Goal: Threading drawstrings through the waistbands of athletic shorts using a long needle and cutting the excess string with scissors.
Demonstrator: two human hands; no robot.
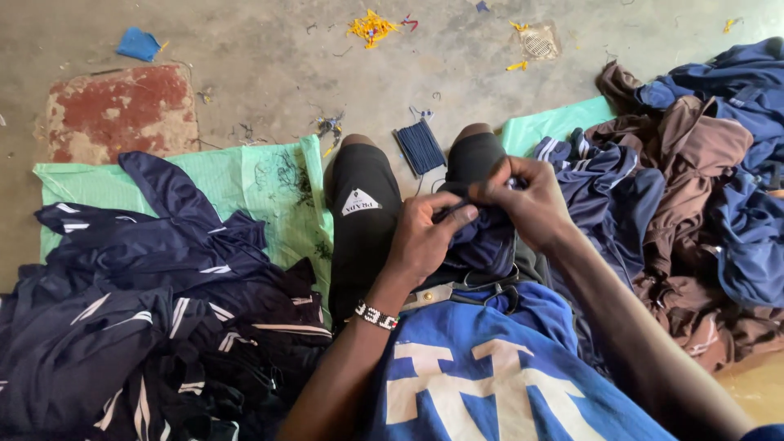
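Navy garment [482, 237] on lap — left hand [425, 237], right hand [531, 200] both pinching it

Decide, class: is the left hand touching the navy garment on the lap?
Touching. The head view shows the left hand pinching a fold of the navy garment, with the thumb pressed on the cloth beside the right hand.

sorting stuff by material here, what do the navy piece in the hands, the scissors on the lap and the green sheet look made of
Navy piece: soft knit fabric, matte, bunching under both hands. Scissors: shiny metal blades, dark handles, probably plastic. Green sheet: thin woven-looking plastic, faint grid texture, though that is uncertain.
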